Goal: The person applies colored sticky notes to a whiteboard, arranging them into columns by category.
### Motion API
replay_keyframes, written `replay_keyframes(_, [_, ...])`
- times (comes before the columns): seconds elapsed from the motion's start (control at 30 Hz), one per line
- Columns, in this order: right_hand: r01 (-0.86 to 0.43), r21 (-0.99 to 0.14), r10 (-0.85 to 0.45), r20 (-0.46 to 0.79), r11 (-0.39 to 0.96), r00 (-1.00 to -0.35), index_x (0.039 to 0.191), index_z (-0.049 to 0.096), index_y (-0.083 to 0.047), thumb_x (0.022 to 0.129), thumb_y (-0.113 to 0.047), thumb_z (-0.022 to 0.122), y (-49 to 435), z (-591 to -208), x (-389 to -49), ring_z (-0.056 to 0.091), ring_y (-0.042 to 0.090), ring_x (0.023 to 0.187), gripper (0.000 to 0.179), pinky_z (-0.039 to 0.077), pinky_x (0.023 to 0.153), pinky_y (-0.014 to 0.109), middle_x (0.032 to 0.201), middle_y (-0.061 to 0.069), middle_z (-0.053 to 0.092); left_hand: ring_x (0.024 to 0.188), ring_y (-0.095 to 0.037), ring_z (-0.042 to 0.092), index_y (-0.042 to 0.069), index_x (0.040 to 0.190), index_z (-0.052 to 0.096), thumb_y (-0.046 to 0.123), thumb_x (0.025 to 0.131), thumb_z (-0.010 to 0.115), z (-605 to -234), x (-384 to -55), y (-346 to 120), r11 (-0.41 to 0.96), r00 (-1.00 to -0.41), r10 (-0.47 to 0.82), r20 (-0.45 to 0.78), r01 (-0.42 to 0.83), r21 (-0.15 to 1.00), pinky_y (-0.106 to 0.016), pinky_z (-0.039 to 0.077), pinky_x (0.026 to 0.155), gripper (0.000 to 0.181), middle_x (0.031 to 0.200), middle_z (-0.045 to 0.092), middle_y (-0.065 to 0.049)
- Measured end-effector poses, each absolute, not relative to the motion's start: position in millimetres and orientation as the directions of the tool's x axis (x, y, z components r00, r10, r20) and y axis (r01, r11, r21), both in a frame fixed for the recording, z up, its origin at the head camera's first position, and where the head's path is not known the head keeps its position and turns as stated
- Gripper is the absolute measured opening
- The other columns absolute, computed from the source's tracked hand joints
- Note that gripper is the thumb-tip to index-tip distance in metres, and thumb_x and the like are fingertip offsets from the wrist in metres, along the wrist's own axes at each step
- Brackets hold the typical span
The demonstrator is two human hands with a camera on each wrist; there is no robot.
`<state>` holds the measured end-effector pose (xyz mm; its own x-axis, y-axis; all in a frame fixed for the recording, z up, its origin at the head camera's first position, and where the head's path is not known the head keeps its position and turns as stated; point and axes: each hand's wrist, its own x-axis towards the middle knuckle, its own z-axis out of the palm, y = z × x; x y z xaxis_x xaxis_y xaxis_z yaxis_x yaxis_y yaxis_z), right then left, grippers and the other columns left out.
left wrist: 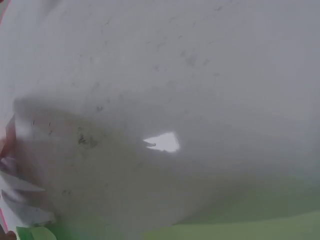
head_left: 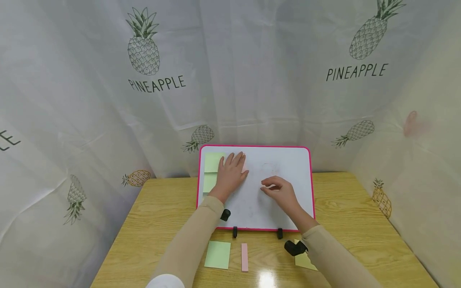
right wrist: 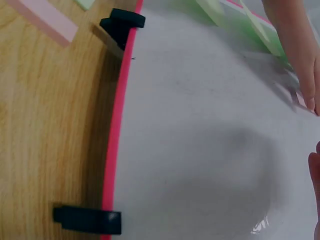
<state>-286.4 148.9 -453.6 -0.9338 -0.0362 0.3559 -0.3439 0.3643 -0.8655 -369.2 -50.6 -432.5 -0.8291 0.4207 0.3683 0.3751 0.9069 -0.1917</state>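
Note:
My left hand (head_left: 230, 176) lies with extended fingers against the upper left of a pink-edged whiteboard (head_left: 252, 212). Under its fingertips shows a bit of a small pink sticky note (right wrist: 301, 99), mostly hidden by the hand. Beside it, green sticky notes (head_left: 213, 162) run down the board's left side; their loose ends lift off the surface in the right wrist view. My right hand (head_left: 282, 194) hovers before the middle of the board, fingers bent loosely towards the thumb, a gap between them and nothing visible in it. In the left wrist view, bare board and a green note (left wrist: 260, 227) appear.
On the wooden table (head_left: 162, 224) in front of the board lie a green note pad (head_left: 217, 255), a narrow pink pad (head_left: 244, 258) and a yellow pad (head_left: 305, 261), partly behind the right wrist camera. Black feet (head_left: 279, 233) support the board's lower edge. A pineapple-print curtain (head_left: 245, 80) hangs behind.

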Motion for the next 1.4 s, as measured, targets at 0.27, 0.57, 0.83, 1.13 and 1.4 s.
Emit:
replay_keyframes(0.27, [-0.377,-0.865,-0.171,0.338,0.331,-0.925,0.105,0.072,-0.001,0.082,-0.004,0.078,153.1,-455.4,-269.4,0.063,0.025,0.099,0.024,0.054,0.084,0.046,0.105,0.010,0.070,0.148,-0.024,0.002,0.023,0.156,0.023,0.060,0.099,0.036,-433.9,-363.4,-47.7,0.891,-0.852,0.453,0.262,0.418,-0.179,-0.053,0.004,0.116,0.069,0.163,0.010,0.001])
replay_keyframes(0.57, [-0.371,-0.884,-0.258,0.302,0.284,-0.918,0.105,0.071,-0.002,0.082,-0.002,0.077,148.1,-441.5,-243.0,0.059,0.045,0.101,0.024,0.051,0.086,0.055,0.110,0.022,0.066,0.148,-0.026,0.007,0.024,0.154,0.032,0.063,0.096,0.039,-440.9,-354.7,-50.6,0.862,-0.818,0.505,0.277,0.497,-0.104,-0.050,0.006,0.117,0.070,0.162,0.015,-0.001])
replay_keyframes(0.83, [-0.359,-0.892,-0.293,0.278,0.276,-0.915,0.106,0.071,-0.003,0.083,-0.006,0.077,146.2,-439.3,-226.1,0.059,0.044,0.100,0.024,0.052,0.085,0.048,0.111,0.023,0.065,0.147,-0.026,0.014,0.023,0.151,0.037,0.060,0.096,0.043,-448.2,-332.1,-53.9,0.847,-0.808,0.526,0.266,0.526,-0.078,-0.050,0.010,0.117,0.067,0.160,0.021,-0.003])
replay_keyframes(1.13, [-0.335,-0.903,-0.296,0.254,0.268,-0.921,0.104,0.071,-0.002,0.082,-0.004,0.077,141.2,-450.8,-218.9,0.058,0.046,0.100,0.023,0.053,0.084,0.047,0.109,0.025,0.065,0.147,-0.026,0.015,0.021,0.149,0.042,0.059,0.095,0.047,-461.2,-308.1,-60.6,0.816,-0.776,0.566,0.277,0.575,-0.058,-0.050,0.013,0.116,0.065,0.159,0.025,-0.004])
replay_keyframes(1.4, [-0.317,-0.912,-0.319,0.228,0.262,-0.920,0.105,0.071,-0.002,0.083,-0.006,0.077,138.1,-463.2,-209.1,0.058,0.047,0.099,0.023,0.052,0.085,0.049,0.109,0.025,0.065,0.146,-0.026,0.017,0.022,0.148,0.043,0.058,0.094,0.050,-472.9,-283.0,-71.2,0.807,-0.772,0.574,0.274,0.589,-0.029,-0.051,0.014,0.116,0.065,0.158,0.027,-0.004])
